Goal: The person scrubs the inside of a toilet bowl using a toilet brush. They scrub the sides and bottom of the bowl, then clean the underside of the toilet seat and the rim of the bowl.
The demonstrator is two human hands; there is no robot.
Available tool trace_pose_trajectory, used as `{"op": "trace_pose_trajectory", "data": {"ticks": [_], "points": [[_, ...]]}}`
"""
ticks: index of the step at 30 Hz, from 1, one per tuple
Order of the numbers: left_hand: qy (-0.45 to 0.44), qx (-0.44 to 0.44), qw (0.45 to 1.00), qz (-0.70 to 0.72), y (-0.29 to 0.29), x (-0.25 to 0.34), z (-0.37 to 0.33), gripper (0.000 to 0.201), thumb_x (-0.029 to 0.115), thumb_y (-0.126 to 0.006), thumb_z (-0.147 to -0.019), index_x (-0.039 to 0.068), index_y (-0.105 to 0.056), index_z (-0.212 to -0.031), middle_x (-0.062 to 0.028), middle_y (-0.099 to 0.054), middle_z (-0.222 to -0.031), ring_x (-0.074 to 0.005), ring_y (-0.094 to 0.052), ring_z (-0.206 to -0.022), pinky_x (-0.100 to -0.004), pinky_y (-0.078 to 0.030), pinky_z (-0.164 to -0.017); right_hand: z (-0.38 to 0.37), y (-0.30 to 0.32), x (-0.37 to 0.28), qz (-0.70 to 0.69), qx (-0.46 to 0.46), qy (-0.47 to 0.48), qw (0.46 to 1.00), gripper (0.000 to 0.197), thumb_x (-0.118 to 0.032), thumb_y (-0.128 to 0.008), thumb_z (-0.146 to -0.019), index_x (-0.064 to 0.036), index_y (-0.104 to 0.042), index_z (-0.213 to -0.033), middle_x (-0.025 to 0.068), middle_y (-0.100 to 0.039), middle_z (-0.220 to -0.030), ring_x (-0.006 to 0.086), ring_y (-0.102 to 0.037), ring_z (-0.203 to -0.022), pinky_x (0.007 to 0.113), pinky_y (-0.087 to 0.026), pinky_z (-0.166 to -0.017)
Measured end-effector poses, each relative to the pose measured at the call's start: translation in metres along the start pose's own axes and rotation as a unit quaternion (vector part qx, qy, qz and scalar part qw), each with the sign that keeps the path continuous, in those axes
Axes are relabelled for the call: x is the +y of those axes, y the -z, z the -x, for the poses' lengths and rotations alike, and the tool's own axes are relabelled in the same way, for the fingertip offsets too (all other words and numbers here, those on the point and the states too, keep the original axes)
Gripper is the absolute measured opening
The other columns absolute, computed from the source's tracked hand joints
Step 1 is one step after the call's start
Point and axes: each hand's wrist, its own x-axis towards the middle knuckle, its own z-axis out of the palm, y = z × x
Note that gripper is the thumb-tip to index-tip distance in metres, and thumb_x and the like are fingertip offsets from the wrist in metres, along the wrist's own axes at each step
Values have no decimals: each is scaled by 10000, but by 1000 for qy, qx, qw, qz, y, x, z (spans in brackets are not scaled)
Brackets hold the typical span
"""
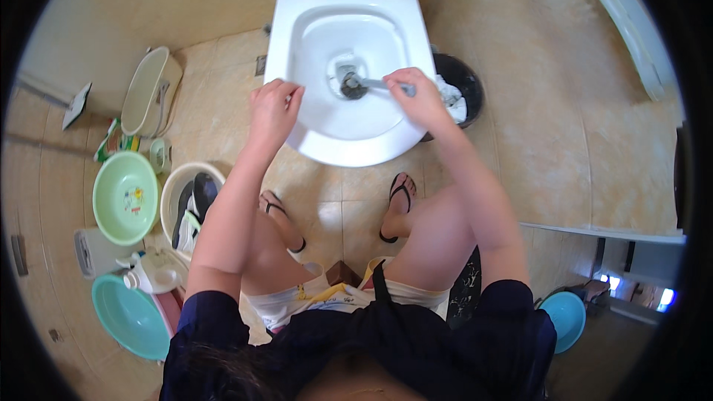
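A white toilet (353, 150) stands in front of me with its lid raised. My right hand (417, 96) is closed round the grey handle of a toilet brush (375, 84) over the right side of the bowl. The brush's head reaches down into the drain hole at the bowl's middle, where the bottom looks dark. At the left rim, my left hand (276, 110) is loosely closed, fingers curled, and nothing shows in it. I cannot tell whether it touches the rim.
A black bin (472, 89) with white paper stands right of the toilet. To the left are a green basin (128, 199), a cream bucket (172, 191) holding dark items, a white jug (160, 273), a teal basin (130, 319) and a beige tub (148, 93). A blue basin (564, 319) lies behind right.
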Motion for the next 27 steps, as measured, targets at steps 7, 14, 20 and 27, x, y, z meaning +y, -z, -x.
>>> {"op": "trace_pose_trajectory", "data": {"ticks": [7,14,20,27], "points": [[29,-1,999,-24,3,5,6,125,157,-642,-815,42,-686,-792,-79,-620,-701,-220,-590,-628,-354,-428,-645,-14,-1,-23,-95,-29,-137,986,246,-220,-571,-891,-34,-696,-991,73,-674,-771,118,-617,-648,250,-476,-615],[49,-18,999,-16,3,5,6,131,164,-631,-825,49,-684,-790,-57,-611,-691,-220,-579,-640,-352,-406,-690,-5,-1,-20,-61,-50,-134,988,315,-314,-587,-899,-32,-696,-989,64,-667,-762,118,-623,-651,251,-466,-630],[36,-18,999,-28,2,3,6,130,159,-634,-819,44,-683,-784,-62,-605,-678,-222,-579,-634,-358,-415,-672,-4,0,-25,-62,-36,-100,992,326,-315,-592,-900,-12,-694,-963,79,-684,-797,128,-626,-636,257,-473,-663],[30,-16,999,-16,2,-1,6,126,148,-636,-812,36,-684,-778,-73,-612,-672,-225,-584,-613,-354,-437,-644,-6,3,-23,-56,-50,-85,994,298,-277,-600,-895,1,-693,-951,90,-692,-821,135,-633,-636,258,-477,-660]]}}
